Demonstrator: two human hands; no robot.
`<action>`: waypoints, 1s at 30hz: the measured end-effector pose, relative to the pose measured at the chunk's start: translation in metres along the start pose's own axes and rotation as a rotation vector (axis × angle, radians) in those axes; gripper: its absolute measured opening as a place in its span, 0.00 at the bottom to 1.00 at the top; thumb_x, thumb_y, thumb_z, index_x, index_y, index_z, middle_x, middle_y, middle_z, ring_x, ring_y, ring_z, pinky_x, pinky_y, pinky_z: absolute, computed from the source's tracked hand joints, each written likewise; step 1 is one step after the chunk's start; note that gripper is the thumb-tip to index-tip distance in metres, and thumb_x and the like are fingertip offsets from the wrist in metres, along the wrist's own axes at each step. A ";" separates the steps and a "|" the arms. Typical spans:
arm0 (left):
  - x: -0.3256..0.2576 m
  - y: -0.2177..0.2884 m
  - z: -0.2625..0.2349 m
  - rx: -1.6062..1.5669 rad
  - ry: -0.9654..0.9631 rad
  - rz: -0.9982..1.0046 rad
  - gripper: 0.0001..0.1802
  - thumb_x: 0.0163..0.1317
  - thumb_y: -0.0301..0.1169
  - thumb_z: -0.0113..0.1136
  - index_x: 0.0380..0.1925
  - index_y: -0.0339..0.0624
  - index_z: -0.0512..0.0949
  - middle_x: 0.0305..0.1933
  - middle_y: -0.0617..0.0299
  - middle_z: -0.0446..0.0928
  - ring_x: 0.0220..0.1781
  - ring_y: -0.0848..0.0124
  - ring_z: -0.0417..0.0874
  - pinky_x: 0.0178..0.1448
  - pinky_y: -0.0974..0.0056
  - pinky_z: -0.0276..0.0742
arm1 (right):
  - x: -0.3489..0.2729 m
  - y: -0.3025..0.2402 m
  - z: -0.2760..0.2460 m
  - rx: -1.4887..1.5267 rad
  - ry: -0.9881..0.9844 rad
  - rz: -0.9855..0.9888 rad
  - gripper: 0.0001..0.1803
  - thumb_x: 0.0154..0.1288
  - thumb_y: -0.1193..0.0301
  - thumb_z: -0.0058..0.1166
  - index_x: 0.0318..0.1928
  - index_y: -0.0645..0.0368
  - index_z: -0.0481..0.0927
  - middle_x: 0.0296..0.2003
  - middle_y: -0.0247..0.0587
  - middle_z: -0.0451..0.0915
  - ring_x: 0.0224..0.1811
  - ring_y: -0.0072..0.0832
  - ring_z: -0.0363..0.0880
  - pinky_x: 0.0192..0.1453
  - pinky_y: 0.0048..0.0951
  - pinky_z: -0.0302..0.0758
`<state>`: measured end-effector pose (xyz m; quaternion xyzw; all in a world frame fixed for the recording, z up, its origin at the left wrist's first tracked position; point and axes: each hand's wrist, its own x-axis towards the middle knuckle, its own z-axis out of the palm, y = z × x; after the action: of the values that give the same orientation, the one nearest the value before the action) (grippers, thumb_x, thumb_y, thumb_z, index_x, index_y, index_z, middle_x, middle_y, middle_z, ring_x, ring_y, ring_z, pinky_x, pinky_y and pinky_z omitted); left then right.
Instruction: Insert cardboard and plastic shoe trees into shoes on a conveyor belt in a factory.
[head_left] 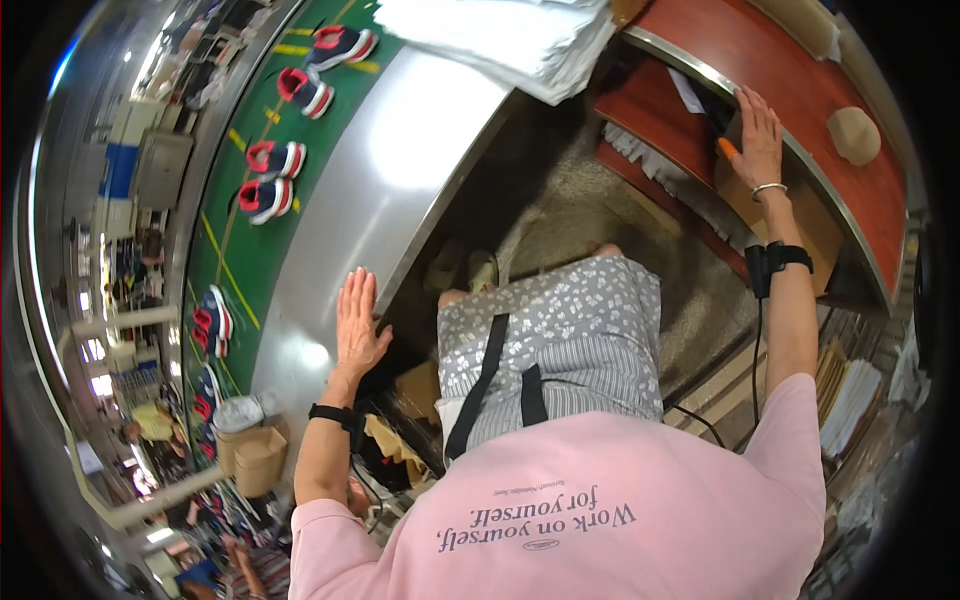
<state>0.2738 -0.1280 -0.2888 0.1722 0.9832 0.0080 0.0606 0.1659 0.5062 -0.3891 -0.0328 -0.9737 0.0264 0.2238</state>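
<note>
Orange marker (727, 148) lies on the red-brown shelf (660, 115) at right, just beside the right hand (760, 135), which rests flat, fingers spread, gripping nothing; best to curl fingers round its barrel w/o knocking the paper slip (686, 90). Left hand (357, 325) lies open, flat on the steel worktop (400, 180) edge. Beyond: white paper stack (510, 35), red-navy shoes (270, 180) on green belt (245, 260), brown carton (255, 455) lower left.

**Shoes on the belt, paper above**

Pairs of navy-and-red sneakers (275, 180) lay along a green conveyor belt (262, 262). A stack of white paper sheets (505, 35) sat at the top. Cardboard boxes (252, 455) stood lower left; a tan cap (853, 133) rested apart.
</note>
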 end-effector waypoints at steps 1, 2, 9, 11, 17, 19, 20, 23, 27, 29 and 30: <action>-0.026 -0.006 0.003 0.014 0.021 -0.024 0.53 0.39 0.23 0.65 0.68 0.39 0.49 0.73 0.49 0.48 0.75 0.52 0.46 0.75 0.51 0.43 | 0.000 0.008 0.006 -0.002 -0.006 -0.006 0.44 0.50 0.67 0.64 0.67 0.50 0.56 0.66 0.39 0.59 0.70 0.36 0.53 0.73 0.39 0.49; -0.057 -0.012 0.007 0.000 0.073 -0.112 0.54 0.38 0.22 0.65 0.68 0.40 0.50 0.73 0.48 0.49 0.75 0.52 0.47 0.75 0.51 0.44 | 0.000 0.011 0.006 0.027 -0.036 0.003 0.44 0.51 0.66 0.64 0.67 0.49 0.57 0.66 0.40 0.59 0.70 0.37 0.54 0.72 0.40 0.50; -0.171 -0.038 0.033 0.042 0.183 -0.425 0.53 0.42 0.22 0.66 0.69 0.44 0.49 0.73 0.50 0.48 0.74 0.52 0.48 0.73 0.50 0.47 | 0.021 0.037 0.031 0.042 -0.130 0.008 0.43 0.48 0.63 0.67 0.65 0.53 0.61 0.64 0.43 0.62 0.69 0.38 0.58 0.69 0.40 0.55; -0.171 -0.037 0.035 0.017 0.235 -0.490 0.51 0.44 0.23 0.66 0.69 0.45 0.49 0.73 0.50 0.48 0.74 0.52 0.49 0.73 0.50 0.48 | 0.028 0.049 0.028 0.081 -0.131 -0.027 0.44 0.48 0.62 0.67 0.65 0.59 0.60 0.65 0.48 0.62 0.68 0.42 0.58 0.70 0.39 0.57; -0.219 -0.073 0.034 0.089 0.261 -0.563 0.50 0.46 0.27 0.67 0.69 0.47 0.51 0.72 0.53 0.50 0.73 0.54 0.51 0.73 0.51 0.48 | 0.030 -0.076 -0.010 0.136 -0.109 -0.036 0.34 0.50 0.73 0.63 0.58 0.63 0.65 0.57 0.55 0.67 0.60 0.52 0.65 0.64 0.43 0.64; -0.223 -0.091 0.051 0.130 0.381 -0.568 0.47 0.49 0.31 0.66 0.68 0.47 0.53 0.72 0.54 0.52 0.73 0.55 0.51 0.73 0.50 0.47 | 0.033 -0.155 -0.030 0.361 0.017 -0.412 0.31 0.49 0.78 0.61 0.56 0.63 0.67 0.57 0.54 0.67 0.61 0.51 0.64 0.64 0.42 0.64; -0.221 -0.093 0.057 0.133 0.394 -0.585 0.46 0.49 0.32 0.67 0.68 0.48 0.54 0.71 0.55 0.53 0.73 0.55 0.51 0.73 0.49 0.47 | 0.027 -0.205 -0.036 0.382 0.033 -0.497 0.30 0.48 0.78 0.60 0.55 0.62 0.68 0.57 0.54 0.67 0.61 0.51 0.64 0.64 0.42 0.64; -0.231 -0.087 0.068 0.113 0.442 -0.642 0.46 0.48 0.39 0.67 0.67 0.48 0.56 0.71 0.56 0.55 0.73 0.57 0.52 0.72 0.46 0.47 | 0.005 -0.363 -0.068 0.552 -0.119 -0.769 0.29 0.51 0.76 0.60 0.55 0.62 0.68 0.59 0.54 0.65 0.62 0.51 0.63 0.66 0.43 0.62; -0.225 -0.074 0.067 0.100 0.500 -0.650 0.44 0.50 0.41 0.65 0.67 0.47 0.56 0.70 0.55 0.56 0.73 0.56 0.52 0.72 0.45 0.45 | -0.022 -0.503 -0.074 0.736 -0.315 -1.092 0.29 0.56 0.72 0.59 0.59 0.59 0.66 0.61 0.55 0.63 0.63 0.52 0.63 0.65 0.44 0.63; -0.222 -0.070 0.054 0.091 0.449 -0.659 0.45 0.51 0.44 0.63 0.67 0.47 0.55 0.71 0.55 0.55 0.74 0.57 0.51 0.73 0.44 0.43 | -0.033 -0.543 -0.074 0.817 -0.370 -1.122 0.29 0.59 0.69 0.57 0.60 0.57 0.65 0.63 0.55 0.62 0.63 0.52 0.62 0.65 0.43 0.63; -0.223 -0.069 0.053 0.093 0.468 -0.658 0.45 0.51 0.45 0.63 0.67 0.47 0.54 0.71 0.56 0.55 0.74 0.58 0.51 0.73 0.44 0.43 | -0.039 -0.553 -0.070 0.782 -0.424 -1.105 0.27 0.61 0.69 0.55 0.60 0.57 0.66 0.63 0.54 0.61 0.63 0.52 0.62 0.66 0.43 0.61</action>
<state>0.4651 -0.2688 -0.3184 -0.1555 0.9724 -0.0172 -0.1732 0.2026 -0.0455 -0.3061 0.5546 -0.7896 0.2626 0.0056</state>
